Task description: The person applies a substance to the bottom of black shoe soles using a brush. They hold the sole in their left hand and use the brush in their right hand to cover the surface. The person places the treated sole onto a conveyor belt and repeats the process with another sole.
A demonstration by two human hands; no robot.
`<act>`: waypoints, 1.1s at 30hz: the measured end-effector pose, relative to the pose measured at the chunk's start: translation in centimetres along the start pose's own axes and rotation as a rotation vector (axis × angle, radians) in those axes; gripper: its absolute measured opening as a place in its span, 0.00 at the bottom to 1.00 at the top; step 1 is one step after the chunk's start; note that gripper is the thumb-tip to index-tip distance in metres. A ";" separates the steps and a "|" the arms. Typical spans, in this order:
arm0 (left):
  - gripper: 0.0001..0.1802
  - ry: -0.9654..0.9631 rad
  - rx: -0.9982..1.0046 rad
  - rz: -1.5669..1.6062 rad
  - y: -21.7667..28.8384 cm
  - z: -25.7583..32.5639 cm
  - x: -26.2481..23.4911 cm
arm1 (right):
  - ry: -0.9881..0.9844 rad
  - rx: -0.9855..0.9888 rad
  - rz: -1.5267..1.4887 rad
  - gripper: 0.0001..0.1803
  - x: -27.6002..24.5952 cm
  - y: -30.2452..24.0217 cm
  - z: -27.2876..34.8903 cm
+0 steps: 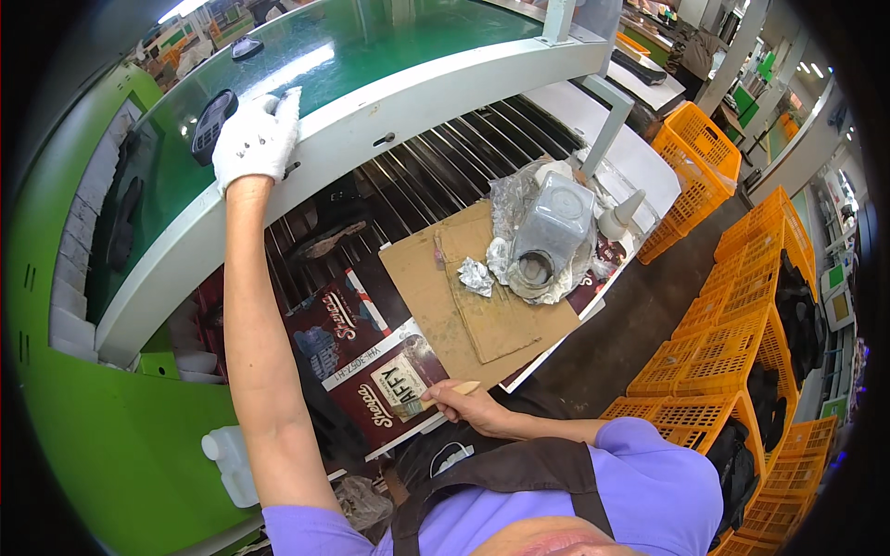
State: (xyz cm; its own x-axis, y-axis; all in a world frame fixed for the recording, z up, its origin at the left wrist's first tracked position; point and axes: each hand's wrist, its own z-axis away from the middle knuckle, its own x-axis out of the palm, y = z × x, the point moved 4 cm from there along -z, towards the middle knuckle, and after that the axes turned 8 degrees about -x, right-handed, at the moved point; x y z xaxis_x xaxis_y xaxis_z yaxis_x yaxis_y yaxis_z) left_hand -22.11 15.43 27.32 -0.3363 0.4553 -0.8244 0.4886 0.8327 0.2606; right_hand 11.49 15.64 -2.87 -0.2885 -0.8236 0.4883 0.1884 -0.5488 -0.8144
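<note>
Green belt (pixel 371 60) across the top. Orange crates (pixel 714 361) stacked at right. Cardboard (pixel 528 334) below the belt, clear jar (pixel 561 208) on it, mouth toward the person. Left hand (pixel 255 141), white-gloved, at the belt's near side; cannot tell whether its grip holds. Right hand (pixel 464 406), bare, grip narrow around a brush. Sole (pixel 212 127), dark, on belt, just left of glove. Brush (pixel 467 386), pale handle.
</note>
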 end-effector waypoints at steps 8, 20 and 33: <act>0.26 0.003 -0.013 0.019 0.0 0.0 0.0 | 0.002 -0.002 0.002 0.15 0.1 -0.2 0.0; 0.26 0.044 0.009 0.082 0.2 0.4 -0.5 | -0.005 -0.008 -0.008 0.15 -0.1 0.0 -0.1; 0.27 0.031 0.078 0.032 -1.1 -0.6 0.5 | 0.049 0.024 0.024 0.13 0.4 -0.8 0.2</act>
State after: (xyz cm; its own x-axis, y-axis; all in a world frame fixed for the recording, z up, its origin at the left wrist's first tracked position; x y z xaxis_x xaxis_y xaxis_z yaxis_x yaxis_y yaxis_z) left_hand -23.34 14.97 26.92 -0.3439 0.4919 -0.7998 0.5605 0.7910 0.2455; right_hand 11.44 15.69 -1.98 -0.3296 -0.8288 0.4522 0.2179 -0.5328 -0.8177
